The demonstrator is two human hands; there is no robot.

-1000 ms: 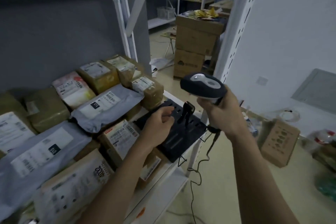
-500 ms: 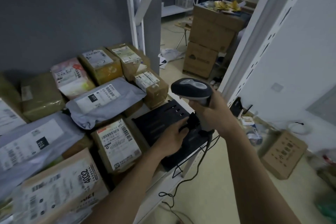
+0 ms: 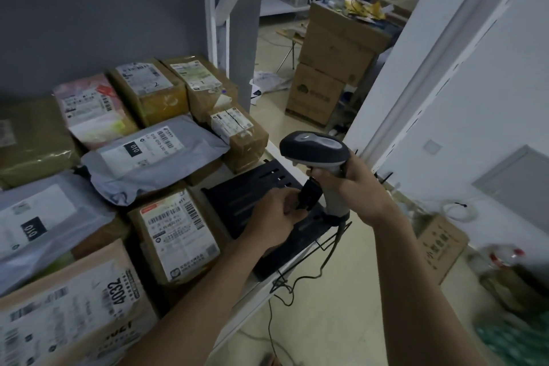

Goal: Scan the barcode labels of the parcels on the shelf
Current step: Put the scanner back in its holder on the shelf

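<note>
Since half a second ago the left hand (image 3: pixel 277 211) has settled onto the small black clip-like part (image 3: pixel 309 197) standing on the black stand (image 3: pixel 267 217), and the right hand (image 3: pixel 347 178) has brought the scanner (image 3: pixel 315 147) lower, its handle now just beside that part. The right hand is wrapped firmly round the scanner's grey handle; the left hand's fingers are curled at the black part, apparently pinching it, though the exact contact is hidden.

The parcels (image 3: pixel 178 235) lie packed together on the shelf (image 3: pixel 261 279), left of the stand, labels facing up. The nearest is a brown box with a large white barcode label; behind it lie a grey mailer bag (image 3: pixel 154 157) and several taped cartons.

The step in hand looks like freeing or steadying the scanner at its holder before scanning starts. To do it well, the left hand should keep the stand pressed flat so it does not slide off the shelf edge, which it already overhangs. The cable (image 3: pixel 297 279) dangles below in loops, so the scanner should come away without tugging it. Then the scanner head needs turning toward the nearest label, held square to the barcode.
</note>
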